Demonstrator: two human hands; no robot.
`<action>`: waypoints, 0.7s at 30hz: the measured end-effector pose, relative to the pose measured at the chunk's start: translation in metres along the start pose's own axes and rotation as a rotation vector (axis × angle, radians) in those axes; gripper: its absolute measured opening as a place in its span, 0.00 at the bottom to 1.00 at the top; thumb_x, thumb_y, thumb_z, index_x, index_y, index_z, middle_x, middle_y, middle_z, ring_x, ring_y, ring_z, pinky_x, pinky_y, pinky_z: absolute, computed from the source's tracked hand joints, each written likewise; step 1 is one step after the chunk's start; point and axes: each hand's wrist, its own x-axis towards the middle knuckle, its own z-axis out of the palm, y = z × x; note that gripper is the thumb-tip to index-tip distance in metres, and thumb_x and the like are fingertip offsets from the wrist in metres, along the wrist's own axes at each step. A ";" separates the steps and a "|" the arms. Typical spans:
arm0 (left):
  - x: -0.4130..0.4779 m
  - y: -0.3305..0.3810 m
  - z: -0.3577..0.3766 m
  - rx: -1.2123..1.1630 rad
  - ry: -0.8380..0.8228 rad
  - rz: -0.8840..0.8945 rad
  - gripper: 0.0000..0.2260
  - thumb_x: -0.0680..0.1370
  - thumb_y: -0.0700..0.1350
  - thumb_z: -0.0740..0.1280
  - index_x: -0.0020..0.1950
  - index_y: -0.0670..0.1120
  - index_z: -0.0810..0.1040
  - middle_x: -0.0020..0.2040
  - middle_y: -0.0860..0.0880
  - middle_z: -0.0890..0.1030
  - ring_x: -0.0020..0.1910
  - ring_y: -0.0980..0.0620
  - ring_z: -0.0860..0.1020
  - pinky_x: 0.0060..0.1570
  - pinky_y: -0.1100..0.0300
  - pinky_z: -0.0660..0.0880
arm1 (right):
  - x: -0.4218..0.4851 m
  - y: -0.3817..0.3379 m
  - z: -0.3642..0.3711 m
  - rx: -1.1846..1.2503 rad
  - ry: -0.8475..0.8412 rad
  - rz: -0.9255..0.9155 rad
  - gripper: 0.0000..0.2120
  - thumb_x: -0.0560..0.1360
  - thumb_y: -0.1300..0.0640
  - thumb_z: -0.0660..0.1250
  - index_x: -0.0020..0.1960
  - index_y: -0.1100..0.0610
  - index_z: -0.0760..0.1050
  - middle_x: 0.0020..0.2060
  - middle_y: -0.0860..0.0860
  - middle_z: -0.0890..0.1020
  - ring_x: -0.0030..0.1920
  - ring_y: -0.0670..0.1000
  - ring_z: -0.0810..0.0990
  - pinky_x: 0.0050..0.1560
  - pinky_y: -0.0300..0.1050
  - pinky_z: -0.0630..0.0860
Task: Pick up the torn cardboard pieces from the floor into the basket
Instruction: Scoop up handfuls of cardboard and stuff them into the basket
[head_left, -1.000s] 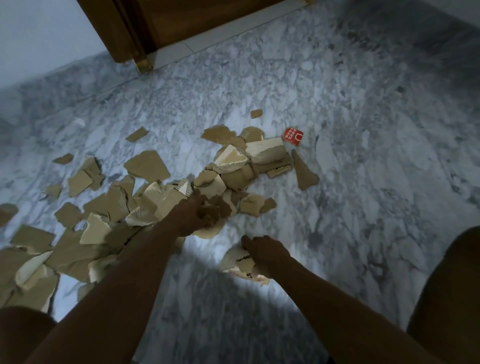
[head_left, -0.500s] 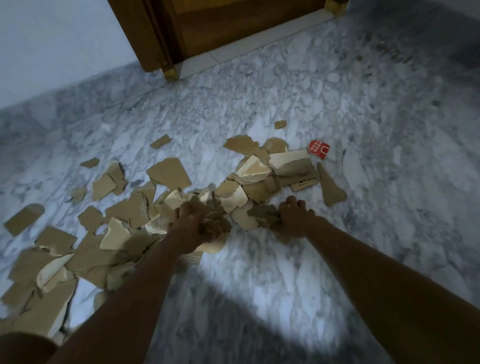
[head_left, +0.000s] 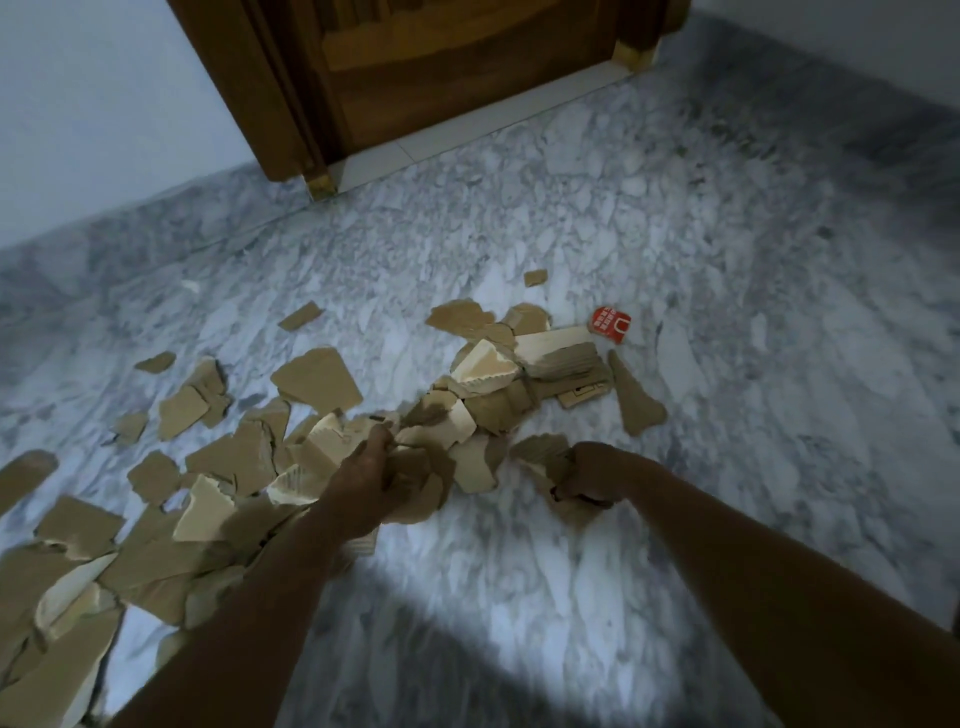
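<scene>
I watched 2 bare hands working at the near edge of the torn brown cardboard pieces. These lay scattered over the grey-white marble floor, thickest at the near left and piled in a heap at the middle. The left hand had its fingers curled tight round a bunch of brown scraps, clamping them against the palm. The right hand, near it on the right but apart, gripped 1 crumpled brown piece that stuck out to the left of its knuckles. I could not tell whether that piece touched the floor. A long brown strip lay just right of the heap, and a small red printed scrap sat a little farther off. At the far side stood a brown wooden door, with a pale wall to its left.
</scene>
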 end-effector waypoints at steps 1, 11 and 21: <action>0.003 0.008 -0.005 -0.074 -0.020 0.022 0.29 0.67 0.52 0.73 0.60 0.45 0.63 0.45 0.46 0.79 0.42 0.52 0.81 0.38 0.54 0.78 | -0.001 0.010 -0.014 0.031 0.044 0.018 0.24 0.78 0.50 0.69 0.67 0.64 0.73 0.62 0.60 0.78 0.62 0.58 0.77 0.53 0.45 0.73; 0.085 0.106 0.006 -0.111 -0.200 0.016 0.16 0.60 0.60 0.77 0.44 0.56 0.83 0.39 0.56 0.85 0.42 0.57 0.82 0.44 0.54 0.79 | 0.057 0.084 -0.057 0.179 0.374 0.256 0.30 0.76 0.37 0.64 0.69 0.56 0.69 0.66 0.57 0.69 0.68 0.62 0.63 0.64 0.56 0.64; 0.105 0.169 0.043 0.124 -0.337 0.089 0.08 0.72 0.47 0.76 0.49 0.49 0.82 0.43 0.55 0.80 0.42 0.61 0.76 0.43 0.65 0.68 | 0.037 0.144 -0.030 0.533 0.314 0.222 0.32 0.64 0.43 0.79 0.61 0.58 0.76 0.47 0.52 0.82 0.49 0.53 0.83 0.46 0.44 0.80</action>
